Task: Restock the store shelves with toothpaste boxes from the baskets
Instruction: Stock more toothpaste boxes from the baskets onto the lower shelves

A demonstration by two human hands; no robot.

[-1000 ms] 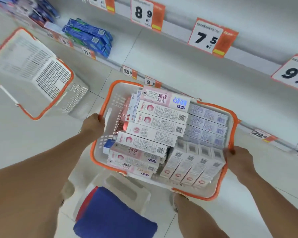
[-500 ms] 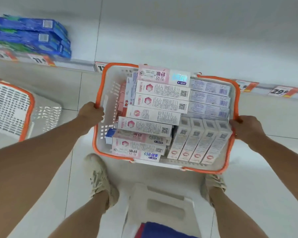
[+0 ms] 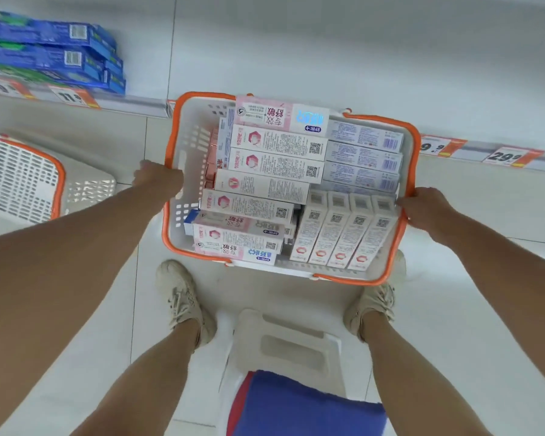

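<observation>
From the head view, looking down from above, the person stood bent over a full basket (image 3: 183, 171) with a white body and an orange rim, holding it by its two short sides. The left hand (image 3: 159, 180) was curled over the left rim, and the right hand (image 3: 422, 210) was clamped on the right rim, so both grips were grasping the basket itself, not a box. Between the two grips the toothpaste boxes (image 3: 274, 166) lay packed tight: pink-and-white ones stacked crosswise nearer the left grip, a row of four white ones just inside the right grip, pale blue ones beyond those toward the shelf.

The shelf (image 3: 359, 58) ran past the far rim of the basket, and the stretch directly beyond the grips was bare. Only a stack of blue boxes (image 3: 60, 55) sat on it, well off beyond the left grip. Price tags (image 3: 513, 157) lined the shelf edge past the right grip. A second basket (image 3: 22, 180) lay tipped on the floor, out beyond the left grip, and looked empty. A white stool (image 3: 290, 344) stood behind the basket, between the person's shoes.

By my reckoning the restocking of this load had barely begun: the basket was brimful and no box from it was on the shelf.
</observation>
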